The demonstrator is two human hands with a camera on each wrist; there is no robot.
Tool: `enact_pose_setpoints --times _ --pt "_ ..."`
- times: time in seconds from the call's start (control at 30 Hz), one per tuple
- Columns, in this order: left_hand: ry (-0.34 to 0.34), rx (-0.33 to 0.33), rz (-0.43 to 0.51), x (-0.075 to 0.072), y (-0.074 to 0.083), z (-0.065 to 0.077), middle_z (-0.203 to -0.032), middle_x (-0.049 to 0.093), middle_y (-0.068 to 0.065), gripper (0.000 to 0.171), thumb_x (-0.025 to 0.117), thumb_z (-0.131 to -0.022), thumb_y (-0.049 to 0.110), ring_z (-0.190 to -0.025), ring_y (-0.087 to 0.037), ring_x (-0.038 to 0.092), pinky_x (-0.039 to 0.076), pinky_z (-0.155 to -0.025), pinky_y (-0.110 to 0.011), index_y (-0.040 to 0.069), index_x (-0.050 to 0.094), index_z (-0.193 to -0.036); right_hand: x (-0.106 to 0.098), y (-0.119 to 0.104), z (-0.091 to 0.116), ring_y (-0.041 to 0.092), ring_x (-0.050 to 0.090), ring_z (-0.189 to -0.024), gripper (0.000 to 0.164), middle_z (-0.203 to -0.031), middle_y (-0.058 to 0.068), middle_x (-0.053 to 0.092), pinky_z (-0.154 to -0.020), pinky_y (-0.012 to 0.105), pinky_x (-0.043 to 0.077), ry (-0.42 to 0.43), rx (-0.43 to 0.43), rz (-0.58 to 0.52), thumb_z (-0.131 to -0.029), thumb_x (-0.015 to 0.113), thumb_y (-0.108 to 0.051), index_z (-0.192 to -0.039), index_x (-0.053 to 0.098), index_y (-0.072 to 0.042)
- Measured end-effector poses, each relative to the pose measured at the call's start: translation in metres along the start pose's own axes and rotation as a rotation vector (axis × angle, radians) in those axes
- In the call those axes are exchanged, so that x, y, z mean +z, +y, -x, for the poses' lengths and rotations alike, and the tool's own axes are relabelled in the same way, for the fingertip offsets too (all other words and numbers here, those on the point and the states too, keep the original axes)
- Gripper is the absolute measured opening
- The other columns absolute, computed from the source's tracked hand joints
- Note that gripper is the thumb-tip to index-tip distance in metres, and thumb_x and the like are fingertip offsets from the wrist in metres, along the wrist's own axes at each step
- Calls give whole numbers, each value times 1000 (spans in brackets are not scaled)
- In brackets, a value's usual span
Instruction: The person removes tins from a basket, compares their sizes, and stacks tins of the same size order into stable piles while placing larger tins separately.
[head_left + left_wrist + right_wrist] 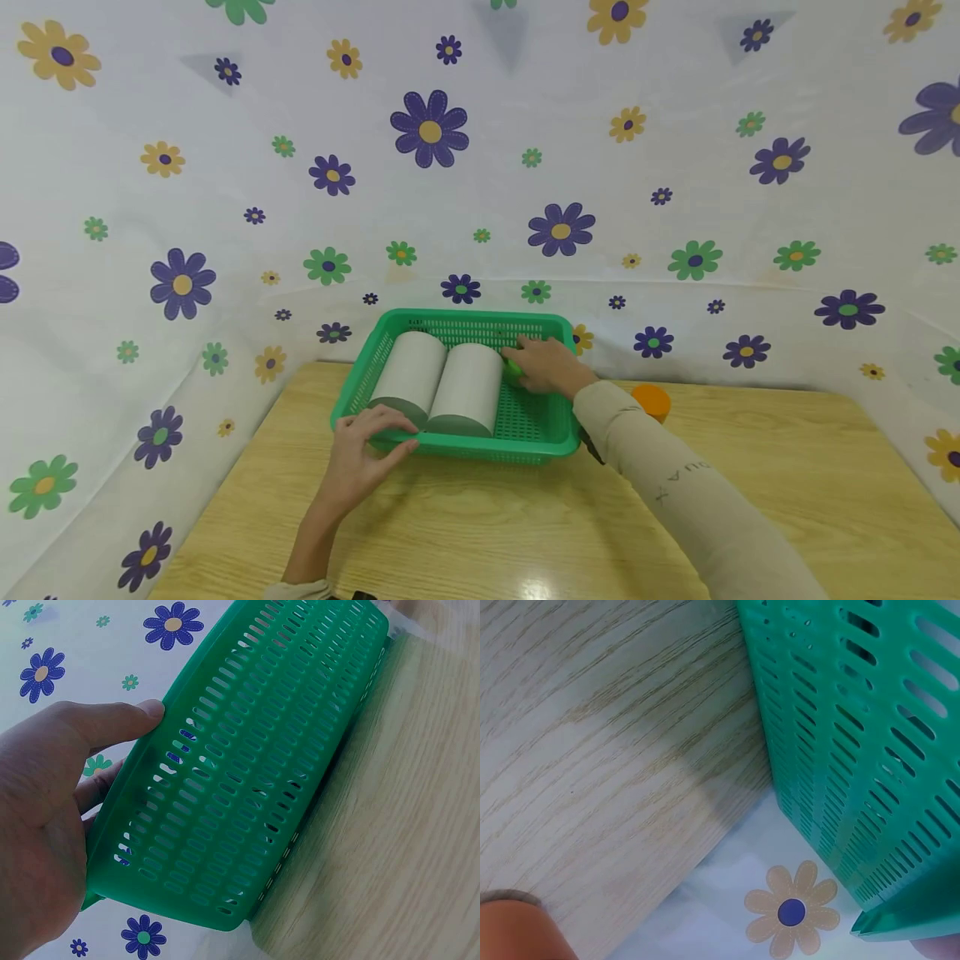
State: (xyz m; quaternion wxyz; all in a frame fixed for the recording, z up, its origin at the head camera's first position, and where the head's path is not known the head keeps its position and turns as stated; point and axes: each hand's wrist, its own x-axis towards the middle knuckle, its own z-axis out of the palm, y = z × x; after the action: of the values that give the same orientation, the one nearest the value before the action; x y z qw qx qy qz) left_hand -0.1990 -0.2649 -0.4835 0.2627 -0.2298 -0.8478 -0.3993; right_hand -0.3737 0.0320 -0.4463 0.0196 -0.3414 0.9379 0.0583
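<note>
A green slotted plastic basket (pixel 457 444) sits near the back of the wooden table. Two white cylinders (pixel 408 371) lie side by side in its left and middle part. At the front left corner my left hand (pixel 363 454) pinches the rim; in the left wrist view the thumb of that hand (pixel 45 787) lies over the rim with fingers behind it. My right hand (pixel 547 365) reaches over the right side into the basket and holds a small bright green object (pixel 513 367), mostly hidden by the fingers. The right wrist view shows chiefly the basket's outer wall (pixel 832 750).
An orange object with a round top (pixel 651 402) stands on the table (pixel 787 467) right of the basket, partly behind my right sleeve. A white cloth with printed flowers (pixel 480 192) hangs behind and at the sides of the table.
</note>
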Motion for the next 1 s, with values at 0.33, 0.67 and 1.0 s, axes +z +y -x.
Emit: enact_pose_setpoints --times 0.33,0.67,1.0 --pt "6 8 16 4 0 1 -99 70 13 25 86 -82 10 -98 -15 63 23 -87 -47 27 75 -96 -4 1 10 39 59 -124 54 -145 26 51 -100 54 49 50 -34 -78 -97 72 -20 -147 52 -12" --pt "13 19 3 1 2 0 -98 70 11 23 86 -82 10 -98 -15 64 24 -86 -47 25 75 -96 -18 2 26 26 58 -94 43 -123 18 55 -82 42 54 191 -111 -200 -92 77 -10 -132 61 -11" --pt "11 13 6 -1 6 -4 -98 70 11 24 87 -80 7 -97 -15 65 24 -86 -48 22 75 -95 -26 5 48 25 54 -96 45 -123 16 50 -78 37 53 303 -152 -278 -88 78 -8 -130 63 -12"
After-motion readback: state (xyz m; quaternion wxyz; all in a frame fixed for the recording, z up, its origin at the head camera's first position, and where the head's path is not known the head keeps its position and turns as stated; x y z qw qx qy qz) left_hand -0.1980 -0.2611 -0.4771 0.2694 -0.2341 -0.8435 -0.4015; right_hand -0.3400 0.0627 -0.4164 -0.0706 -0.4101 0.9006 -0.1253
